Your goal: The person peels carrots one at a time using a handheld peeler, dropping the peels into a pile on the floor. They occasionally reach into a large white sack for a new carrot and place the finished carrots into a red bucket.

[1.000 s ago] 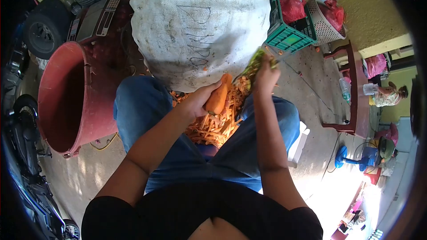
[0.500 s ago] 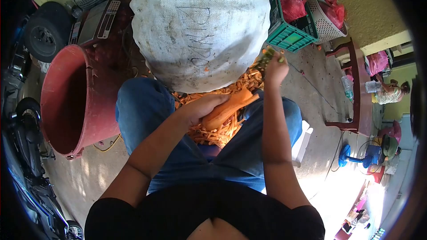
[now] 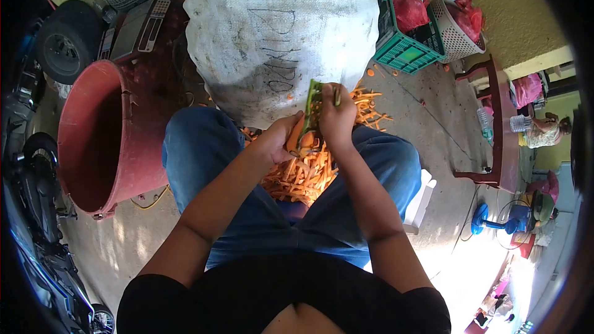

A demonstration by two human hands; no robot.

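Note:
Above the gap between the knees, my left hand (image 3: 284,138) is closed around a peeled orange carrot (image 3: 296,135), tilted upward. Beside it, my right hand (image 3: 338,114) grips a long, narrow green hand grater (image 3: 313,106), with orange bits showing on its face. Grater and carrot meet, or nearly so; the exact contact is hidden. Directly under both hands lies a heap of orange carrot strips (image 3: 301,176). More strips spread out by the right knee.
A big white sack (image 3: 278,31) with handwriting stands in front. On the left are a red tub (image 3: 130,142), a scale (image 3: 139,31) and a tyre (image 3: 65,46). To the right are a green crate (image 3: 405,52), a wooden bench (image 3: 502,130) and a distant person (image 3: 544,131).
My right hand has swung the grater inward and down from the upper right to the carrot. In my left hand, the carrot has turned from sideways to more upright.

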